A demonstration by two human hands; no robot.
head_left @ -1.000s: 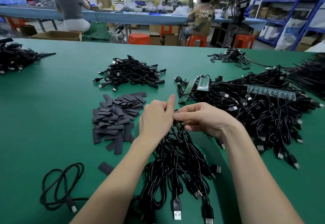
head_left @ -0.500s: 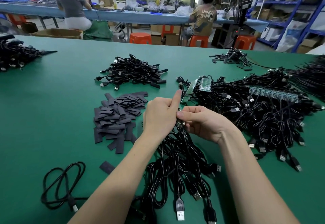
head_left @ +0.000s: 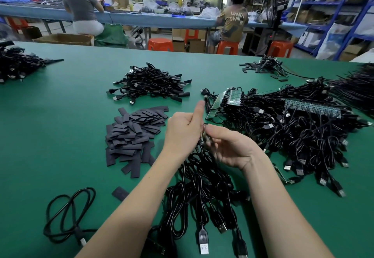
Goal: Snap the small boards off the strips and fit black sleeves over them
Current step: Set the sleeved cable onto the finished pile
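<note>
My left hand (head_left: 183,134) and my right hand (head_left: 230,148) meet at the middle of the green table (head_left: 60,136). Between them they pinch a small board strip (head_left: 204,136), mostly hidden by the fingers, with a bunch of black USB cables (head_left: 202,193) hanging from it toward me. My left thumb sticks up. A heap of flat black sleeves (head_left: 133,136) lies just left of my left hand. Two more green board strips (head_left: 224,101) (head_left: 311,108) lie on a cable pile to the right.
A pile of sleeved cables (head_left: 151,85) sits behind the sleeves. One loose cable (head_left: 68,215) and a single sleeve (head_left: 120,193) lie near left. More cable piles sit far left (head_left: 16,65) and far right (head_left: 267,65). People sit at a bench behind.
My right hand has turned palm-up and dropped slightly while my left thumb has lifted. The strip between them has tilted more upright.
</note>
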